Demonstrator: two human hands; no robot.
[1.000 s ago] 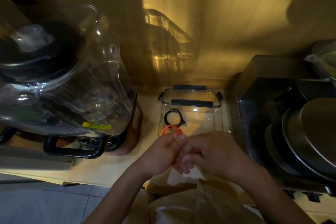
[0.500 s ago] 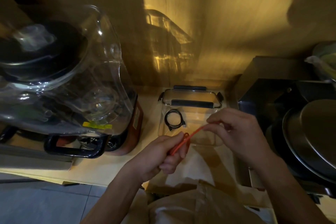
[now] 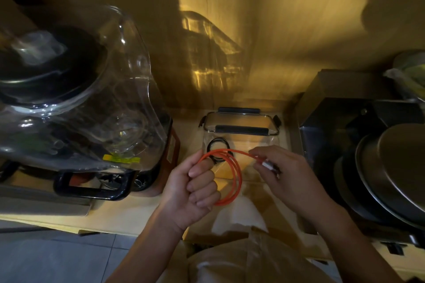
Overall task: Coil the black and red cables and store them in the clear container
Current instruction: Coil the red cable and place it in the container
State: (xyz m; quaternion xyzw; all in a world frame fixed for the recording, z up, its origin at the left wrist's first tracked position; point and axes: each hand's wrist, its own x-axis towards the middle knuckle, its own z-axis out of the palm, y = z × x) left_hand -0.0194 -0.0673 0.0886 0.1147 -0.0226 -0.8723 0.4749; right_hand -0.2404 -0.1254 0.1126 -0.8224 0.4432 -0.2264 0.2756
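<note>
Dimly, wooden counter (image 3: 128, 216), both hands gripping red cable (image 3: 236, 181), left hand (image 3: 190, 193), right hand (image 3: 285, 174)

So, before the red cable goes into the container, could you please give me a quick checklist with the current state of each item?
1. Red cable wound into loops: ok.
2. Left hand grip on the loops: ok, fingers curled round one side.
3. Loose end controlled: ok, right hand pinches the connector end.
4. Clear container open: ok, its lid lies behind it.
5. Black cable stored: ok, coiled inside.
6. Coil secured against springing open: cannot tell.
</note>
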